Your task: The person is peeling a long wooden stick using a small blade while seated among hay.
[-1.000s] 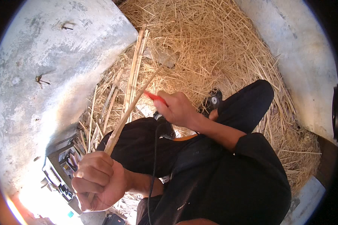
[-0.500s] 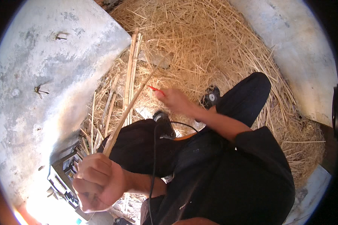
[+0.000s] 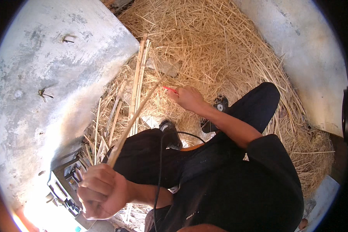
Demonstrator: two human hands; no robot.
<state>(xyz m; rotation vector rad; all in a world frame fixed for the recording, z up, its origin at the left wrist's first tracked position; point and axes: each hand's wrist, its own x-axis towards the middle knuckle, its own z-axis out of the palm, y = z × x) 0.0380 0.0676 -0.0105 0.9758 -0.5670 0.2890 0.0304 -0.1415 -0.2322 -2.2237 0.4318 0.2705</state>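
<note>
The long bamboo strip (image 3: 137, 116) runs on a slant from the left hand (image 3: 100, 191), low at the left, up and rightward across the black-trousered knee to its far tip just beside the right hand (image 3: 189, 98). The left grip is a closed fist around the strip's near end; the right grip is curled closed on a small red-handled tool (image 3: 169, 89), nearer the far tip. Beneath lies a straw pile (image 3: 220, 46), with more split strips (image 3: 137, 81) against the grey concrete slab (image 3: 46, 77).
</note>
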